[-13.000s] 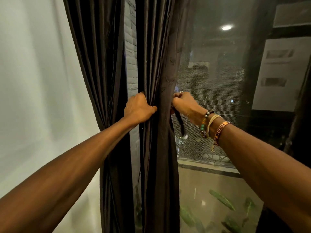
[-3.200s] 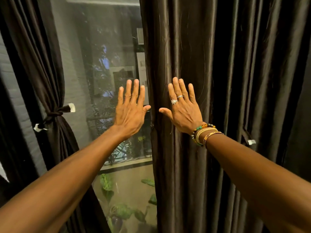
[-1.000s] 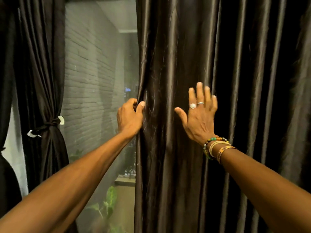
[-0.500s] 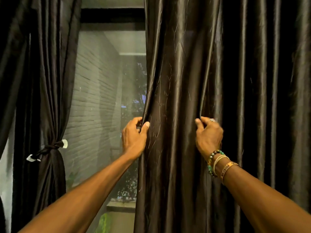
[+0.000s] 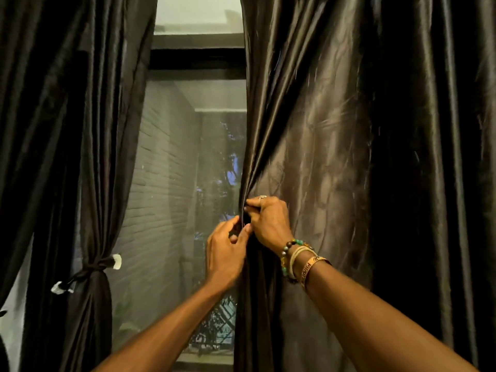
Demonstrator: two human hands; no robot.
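1. Closest to the camera: two bare forearms coming up from the bottom edge. They meet in the middle, and the right one covers a good strip of fabric low down.
2. Three bracelets [image 5: 298, 259] on the right wrist: one beaded, one pale cord, one tan band with lettering. There's also one ring [image 5: 262, 197] up on that hand.
3. The left hand [image 5: 225, 253] has its fingers curled, with thumb and fingertips nipping the hem of the loose curtain [image 5: 322, 130].
4. The right hand [image 5: 268, 224] is just above it and touching it. It has a fistful of the same hem bunched up, so folds fan out up and right from there.
5. That curtain hangs down the whole right half, and its left hem is right at the hands.
6. There are two curtains in total. The tied curtain [image 5: 80, 130] on the left is cinched by one tie-back [image 5: 91, 267] with two white ends.
7. Between them is one window [image 5: 188, 170] with a mesh look to it. The hands and the hem block its lower right part, and a dark frame bar [image 5: 197, 59] runs across the top.
8. Farthest out: a pale brick wall [image 5: 158, 197] running away on the left, and some blurry leaves [image 5: 126, 320] low down.
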